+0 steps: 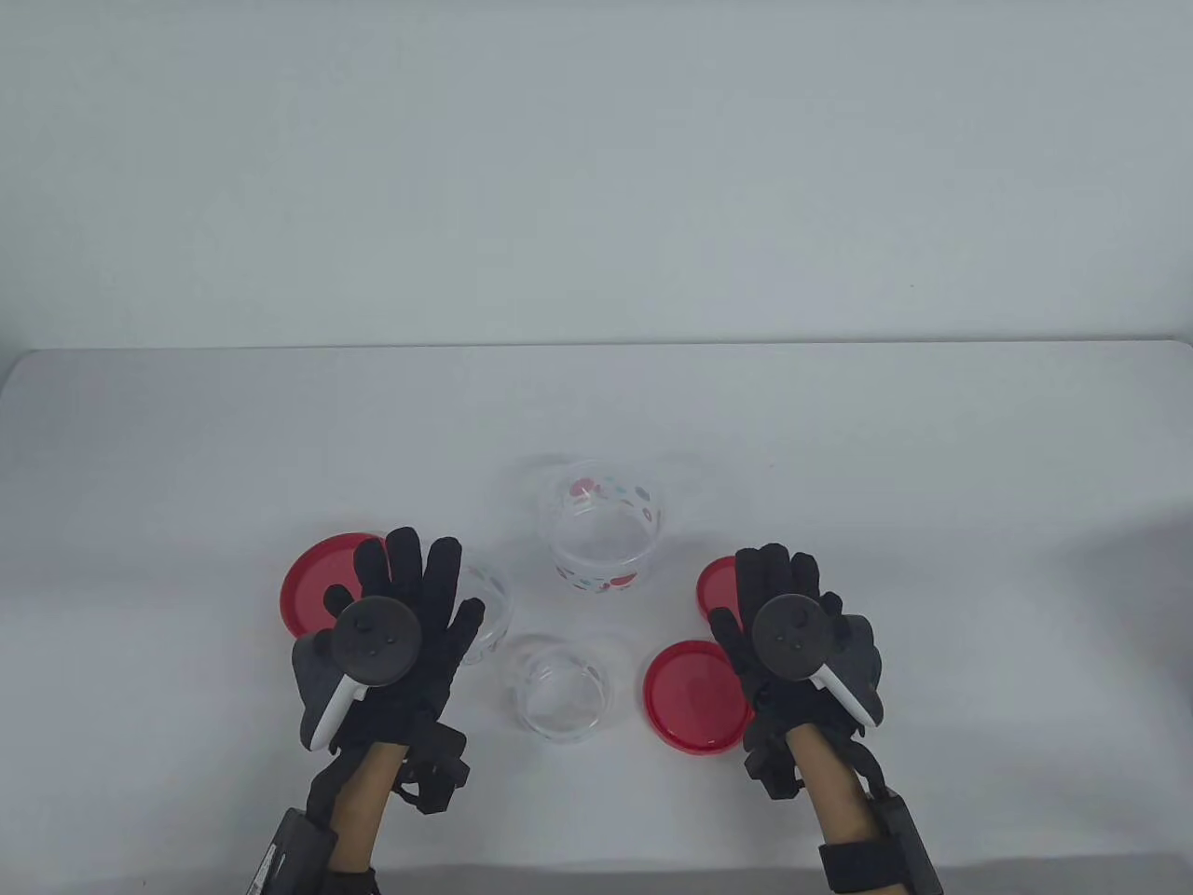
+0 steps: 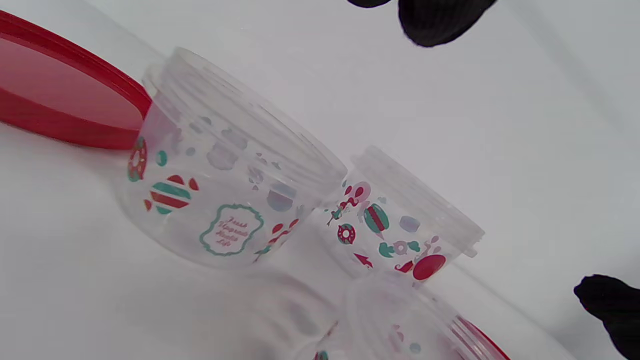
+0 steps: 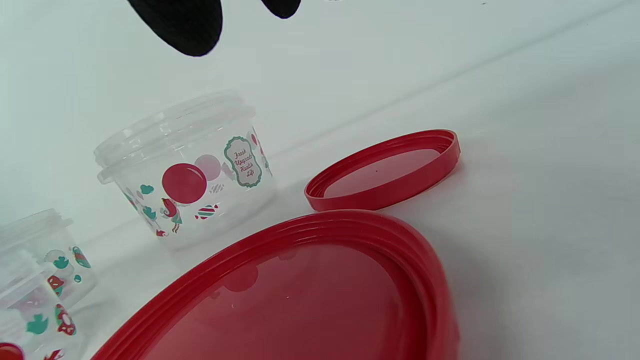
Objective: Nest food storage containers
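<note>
Hovering: left hand (image 1: pixel 391 643) and right hand (image 1: pixel 792 643), fingers spread, grasping nothing. Three clear containers uncapped at lower centre of the table view: largest (image 1: pixel 601 539), one (image 1: pixel 485 611) partly under the left fingers, one (image 1: pixel 557 685) nearest. Risk: thin clear walls misjudged, tipping; wrong size order blocks nesting.

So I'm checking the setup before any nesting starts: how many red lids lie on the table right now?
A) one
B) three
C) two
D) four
B: the table view shows one red lid partly under the left hand, one red lid left of the right hand, and a third red lid peeking out beyond that hand's fingers.
</note>
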